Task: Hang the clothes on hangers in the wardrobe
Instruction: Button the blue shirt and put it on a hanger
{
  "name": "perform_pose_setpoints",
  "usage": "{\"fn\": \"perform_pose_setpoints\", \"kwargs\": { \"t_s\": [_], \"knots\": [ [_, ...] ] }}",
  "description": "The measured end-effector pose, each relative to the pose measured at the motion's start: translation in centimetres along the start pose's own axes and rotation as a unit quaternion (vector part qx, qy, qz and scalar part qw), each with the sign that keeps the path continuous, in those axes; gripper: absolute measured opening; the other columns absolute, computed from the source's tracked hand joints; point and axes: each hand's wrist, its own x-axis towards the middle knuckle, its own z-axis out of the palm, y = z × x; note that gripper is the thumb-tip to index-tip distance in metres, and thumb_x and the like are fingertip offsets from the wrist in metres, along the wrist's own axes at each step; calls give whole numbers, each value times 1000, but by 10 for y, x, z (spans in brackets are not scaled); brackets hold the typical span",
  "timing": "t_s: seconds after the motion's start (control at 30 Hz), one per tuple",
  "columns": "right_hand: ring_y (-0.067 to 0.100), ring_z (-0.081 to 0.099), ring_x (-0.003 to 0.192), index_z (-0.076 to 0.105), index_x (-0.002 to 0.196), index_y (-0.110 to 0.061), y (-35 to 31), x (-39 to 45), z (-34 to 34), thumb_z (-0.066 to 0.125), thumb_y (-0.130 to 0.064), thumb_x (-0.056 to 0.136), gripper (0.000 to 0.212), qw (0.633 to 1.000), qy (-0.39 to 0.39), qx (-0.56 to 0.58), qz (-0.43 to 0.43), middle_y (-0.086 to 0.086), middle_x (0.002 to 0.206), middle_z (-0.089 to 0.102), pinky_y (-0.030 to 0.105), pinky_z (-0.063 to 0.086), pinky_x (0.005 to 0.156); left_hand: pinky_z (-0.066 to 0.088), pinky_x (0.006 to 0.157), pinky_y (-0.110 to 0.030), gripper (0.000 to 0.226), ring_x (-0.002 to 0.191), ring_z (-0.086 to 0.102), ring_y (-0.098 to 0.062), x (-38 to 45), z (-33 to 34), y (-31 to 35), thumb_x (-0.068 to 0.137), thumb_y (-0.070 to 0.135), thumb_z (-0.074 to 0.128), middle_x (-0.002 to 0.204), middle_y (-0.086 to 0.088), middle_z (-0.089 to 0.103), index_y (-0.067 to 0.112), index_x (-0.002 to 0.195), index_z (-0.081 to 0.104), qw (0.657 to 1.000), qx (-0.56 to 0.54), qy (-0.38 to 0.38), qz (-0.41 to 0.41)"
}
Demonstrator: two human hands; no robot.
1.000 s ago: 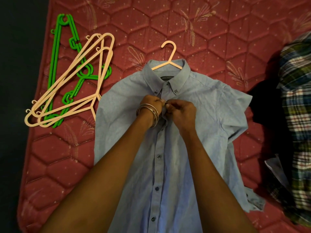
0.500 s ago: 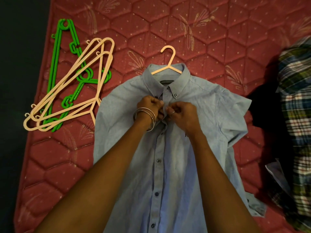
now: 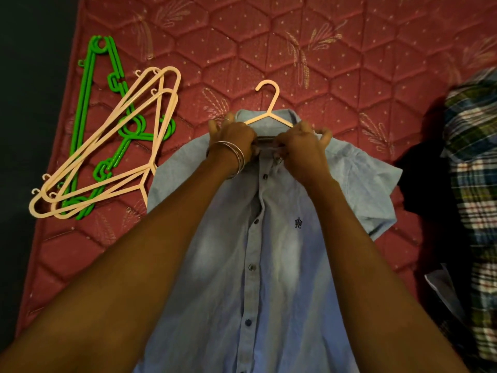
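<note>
I see both forearms stretched out from the near edge, converging at the collar of the light blue shirt [image 3: 271, 251], which lies flat, front up, on the red quilted mattress [image 3: 269, 44]. Buttons run down the placket; small dark crest on the chest, right of the placket.

Left hand [image 3: 232, 135] sits at the collar's left side, knuckles up, fingers curled & pinching the collar fabric, thumb sticking out to the left w/ a ring on a finger. Silver bangles [image 3: 236, 156] ring that wrist. Right hand [image 3: 302, 145] mirrors it at the collar's right side, fingers folded down on the cloth, one finger hooked out to the right. Both are closed on the shirt collar, close together w/ a dark label strip showing between them.

Peach hanger [image 3: 269, 109] is inside the shirt: hook & neck poke out on the far side of the collar, arms disappearing under the fabric just by the hands.

Far left on the mattress: a loose heap of spare peach hangers [image 3: 113, 146] lying over green hangers [image 3: 88, 103], well apart from the shirt's body but nearly touching its left shoulder. Right edge: a plaid garment [image 3: 476, 184], w/ dark clothing [image 3: 422, 184] between it & the shirt sleeve.
</note>
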Motion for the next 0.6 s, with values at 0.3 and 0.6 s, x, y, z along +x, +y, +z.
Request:
{"fn": "perform_pose_setpoints", "kwargs": {
  "t_s": [0.3,0.6],
  "knots": [
    [25,47,106,73,91,-30,3,-16,1,63,-17,79,20,992,39,118,-34,-9,93,64,53,26,90,30,105,-50,26,116,45,-33,-3,-3,-12,97,28,42,93,-6,58,16,92,65,975,-217,-40,-23],
    [25,48,108,73,91,-27,2,-25,-5,64,-13,77,22,991,45,114,-46,-7,98,65,46,22,83,20,104,-55,16,120,34,-26,-9,6,-11,90,44,54,105,9,60,35,94,67,998,-64,-22,12]
  ]
}}
